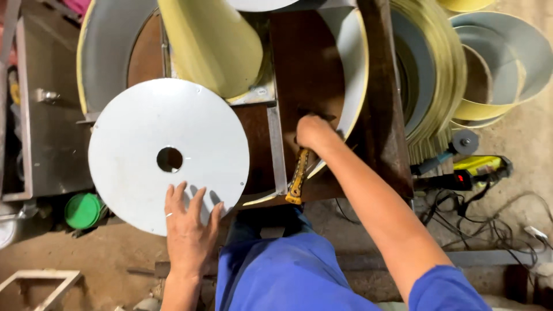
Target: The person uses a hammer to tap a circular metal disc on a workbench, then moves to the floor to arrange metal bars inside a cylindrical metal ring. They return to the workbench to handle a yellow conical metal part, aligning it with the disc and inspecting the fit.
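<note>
A large white metal disc [144,132] with a round centre hole lies flat over the left of a rusty brown workbench [305,63]. My left hand [189,224] rests flat on the disc's near edge, fingers spread, a ring on one finger. My right hand [314,133] is closed around a yellow-handled tool [298,178] whose handle points toward me; its working end is hidden under the hand. The hand sits beside a curved white sheet with a yellow edge [354,69].
A yellow cone-shaped sheet [210,40] stands behind the disc. Stacked curved yellow and white sheets [438,75] lean at the right. A power tool with a yellow body [461,173] and tangled cables lie on the floor at right. A green lid [83,210] sits at left.
</note>
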